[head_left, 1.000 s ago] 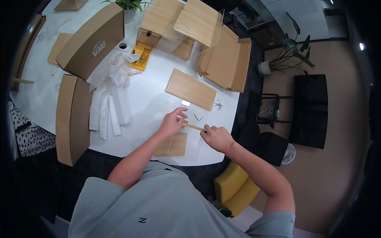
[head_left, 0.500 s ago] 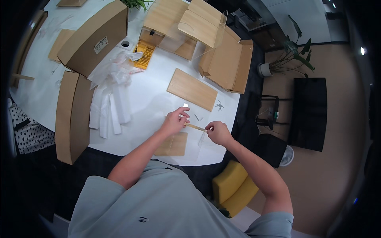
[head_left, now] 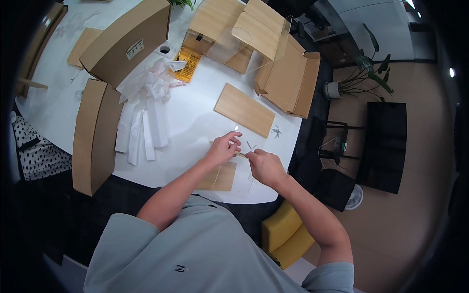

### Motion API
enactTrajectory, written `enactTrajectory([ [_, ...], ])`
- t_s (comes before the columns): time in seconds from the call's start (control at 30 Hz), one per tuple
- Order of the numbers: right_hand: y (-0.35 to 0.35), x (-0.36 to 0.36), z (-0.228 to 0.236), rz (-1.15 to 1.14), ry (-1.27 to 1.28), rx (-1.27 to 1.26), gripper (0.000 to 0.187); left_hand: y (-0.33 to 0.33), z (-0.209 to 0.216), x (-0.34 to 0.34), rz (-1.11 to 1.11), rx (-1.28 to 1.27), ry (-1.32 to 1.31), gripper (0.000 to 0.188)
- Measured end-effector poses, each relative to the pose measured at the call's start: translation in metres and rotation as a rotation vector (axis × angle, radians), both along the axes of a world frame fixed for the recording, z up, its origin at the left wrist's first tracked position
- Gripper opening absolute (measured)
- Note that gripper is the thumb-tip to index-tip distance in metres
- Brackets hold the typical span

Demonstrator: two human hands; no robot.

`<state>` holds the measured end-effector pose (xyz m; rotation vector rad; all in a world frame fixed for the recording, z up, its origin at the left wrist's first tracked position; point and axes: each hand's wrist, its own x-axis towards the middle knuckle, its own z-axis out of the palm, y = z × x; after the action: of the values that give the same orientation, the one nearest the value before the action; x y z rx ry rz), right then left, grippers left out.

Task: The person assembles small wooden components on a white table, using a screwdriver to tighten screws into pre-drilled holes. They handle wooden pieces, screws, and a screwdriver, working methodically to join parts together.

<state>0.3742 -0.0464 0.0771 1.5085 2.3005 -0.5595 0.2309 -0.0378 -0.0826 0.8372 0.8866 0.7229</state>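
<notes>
My left hand is closed on a narrow wooden piece, which looks like a board seen along its edge; the index finger reaches out past it. At the other end, the fingers of my right hand are pressed together on the piece and cover most of it. Below my hands lies a small wooden board near the table's front edge, with a clear plastic sheet beside it. Just beyond my fingers are small metal pins. A larger wooden board lies farther off.
Several screws lie at the right of the white table. Plastic wrap and white foam strips sit at left, beside cardboard boxes. Farther back are a yellow bit set, a wooden shelf unit and an open carton.
My right hand has moved left, closer to my left hand, covering more of the wooden piece. The whole view has shifted slightly.
</notes>
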Motion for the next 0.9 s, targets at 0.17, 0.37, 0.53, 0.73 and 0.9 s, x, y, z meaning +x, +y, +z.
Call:
enactTrajectory([
  [0.17,0.003,-0.003,0.004,0.062,-0.080,-0.035,0.013,-0.001,0.001,0.000,0.002,-0.003,0.002,0.039],
  [0.37,0.004,-0.006,0.007,0.204,-0.150,-0.041,0.014,-0.002,-0.002,0.001,0.007,0.007,0.009,0.039],
  [0.53,0.005,-0.005,-0.003,0.499,-0.209,0.003,0.013,-0.001,-0.003,0.002,0.025,0.030,0.008,0.038],
  [0.73,0.027,-0.005,-0.023,-0.598,0.064,-0.300,0.017,-0.001,0.000,0.001,0.021,0.029,0.014,0.038],
  [0.9,0.014,-0.013,-0.009,-0.030,-0.060,-0.116,0.015,-0.001,-0.005,0.000,0.014,0.039,0.010,0.039],
])
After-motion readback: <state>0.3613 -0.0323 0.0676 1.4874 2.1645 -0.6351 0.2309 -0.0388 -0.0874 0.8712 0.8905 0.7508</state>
